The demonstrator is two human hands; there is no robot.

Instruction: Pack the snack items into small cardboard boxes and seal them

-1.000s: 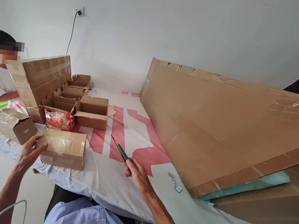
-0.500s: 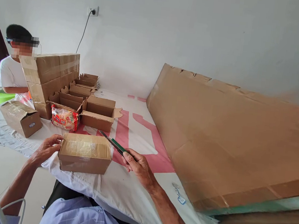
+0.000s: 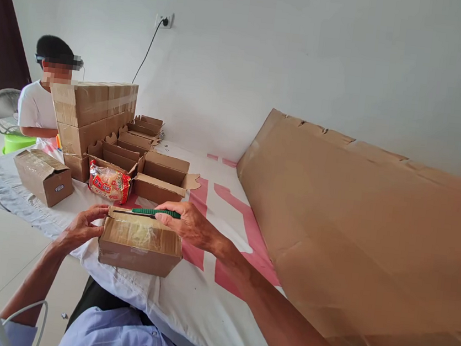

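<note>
A taped cardboard box [image 3: 140, 257] lies near the table edge in front of me, clear tape across its top. My left hand [image 3: 85, 227] grips its left end, fingers at the back corner and thumb lower on the side. In my right hand [image 3: 185, 222] is a green box cutter [image 3: 149, 211], its blade pointing left over the far top edge of the box. Whether the blade touches the cardboard I cannot tell. Just behind the box stands a red and clear snack packet [image 3: 108, 182], leaning on open cardboard boxes [image 3: 160, 186].
Another taped box [image 3: 42, 176] sits on the left. Behind it rises a stack of closed boxes [image 3: 89, 118], with a person in a white shirt [image 3: 38, 106] beyond. A large cardboard sheet [image 3: 356, 237] slants along the right side of the cloth-covered table [image 3: 194, 308].
My right hand has swung the box cutter left and turned it level, from the box's right corner to above its far edge. My left hand stays at the box's left end. The view has shifted.
</note>
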